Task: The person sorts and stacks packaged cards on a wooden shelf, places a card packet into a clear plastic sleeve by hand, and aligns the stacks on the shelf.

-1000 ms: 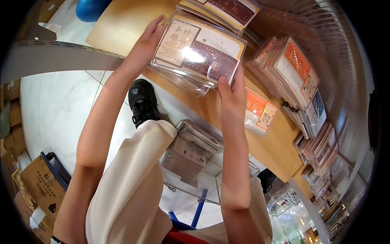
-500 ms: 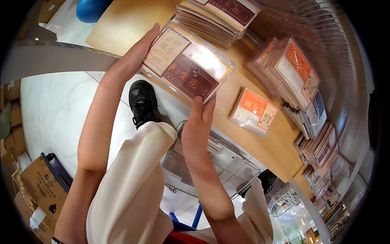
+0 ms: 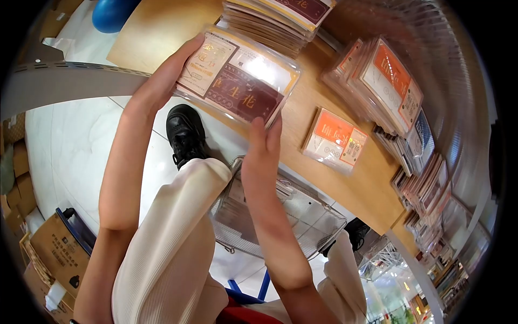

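Between my two hands is a flat, clear-wrapped packet (image 3: 237, 75) with a cream, white and maroon printed front and a yellow edge, held at a tilt over the near edge of the shelf. My left hand (image 3: 174, 70) is closed on its left end, fingers mostly hidden beneath. At the lower right corner my right hand (image 3: 261, 143) grips it, thumb on the front. Just beyond stands a stack of similar packets (image 3: 264, 32). To the right, a smaller orange-and-white packet (image 3: 335, 141) lies flat on the wooden shelf (image 3: 302, 173).
Leaning piles of orange-and-white packets (image 3: 386, 81) and more wrapped goods (image 3: 426, 189) line the shelf's right side. Below my right arm is a wire mesh basket (image 3: 302, 221) with packets inside. A grey metal shelf upright (image 3: 81, 83) runs at left, near cardboard boxes (image 3: 59, 248).
The view has shifted slightly, so the held packet and shelf goods appear a little further left and up. Both hands keep their hold on the packet, whose glare has changed.
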A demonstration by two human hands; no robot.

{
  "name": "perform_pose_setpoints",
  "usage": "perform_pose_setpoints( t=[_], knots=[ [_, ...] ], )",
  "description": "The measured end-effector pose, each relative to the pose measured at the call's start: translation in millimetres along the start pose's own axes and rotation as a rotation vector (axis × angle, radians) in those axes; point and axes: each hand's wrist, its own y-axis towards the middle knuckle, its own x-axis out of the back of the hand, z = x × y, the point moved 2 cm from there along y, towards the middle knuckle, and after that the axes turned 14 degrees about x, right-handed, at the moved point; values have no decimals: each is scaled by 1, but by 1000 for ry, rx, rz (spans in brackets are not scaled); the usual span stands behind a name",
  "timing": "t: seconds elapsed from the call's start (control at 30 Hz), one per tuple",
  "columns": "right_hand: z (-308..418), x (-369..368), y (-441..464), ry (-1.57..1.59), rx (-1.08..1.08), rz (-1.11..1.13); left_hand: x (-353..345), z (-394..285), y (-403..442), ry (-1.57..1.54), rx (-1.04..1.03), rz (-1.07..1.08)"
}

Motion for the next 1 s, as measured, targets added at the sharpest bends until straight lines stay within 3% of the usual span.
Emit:
perform_pose_setpoints(
  t=[0.07,0.17,0.27,0.37,0.43,0.47,0.57,0.63,0.67,0.7,0.73,0.77,0.8,0.83,0.87,0.93,0.97,1.0],
  knots=[
    [2,0,-4,25,-22,-16,-1,-2,-2,18,-6,-4],
    [18,7,12,206,-159,-12,11,6,9,-65,155,52],
    [7,15,24,164,-204,37,13,13,16,-192,227,110],
    [-23,13,28,228,-161,64,13,25,24,-308,98,141],
    [-22,12,25,230,-178,59,5,17,8,-327,116,3],
    [-31,13,28,169,-95,80,26,36,34,-339,74,118],
    [-28,12,26,128,-97,109,29,33,37,-346,58,95],
    [-29,16,27,281,-81,216,36,37,43,-301,32,156],
    [-23,25,26,211,-65,287,47,42,51,-263,47,128],
    [-16,35,25,142,-45,357,61,45,60,-220,75,251],
    [-3,55,20,-165,-36,417,50,34,41,-231,101,140],
    [26,80,14,-347,-12,512,58,32,40,-216,-2,140],
    [41,109,11,-445,70,562,54,25,30,-87,-175,-25],
    [56,139,10,-544,154,613,48,14,17,-71,-265,106],
    [78,175,10,-594,211,602,51,8,5,19,-366,27],
    [92,249,16,-1031,629,455,23,-14,-41,375,-773,-322],
    [115,284,17,-1257,745,284,13,-17,-53,421,-901,-358],
    [122,324,21,-1308,696,102,4,-20,-64,470,-1029,-396]
  ],
)
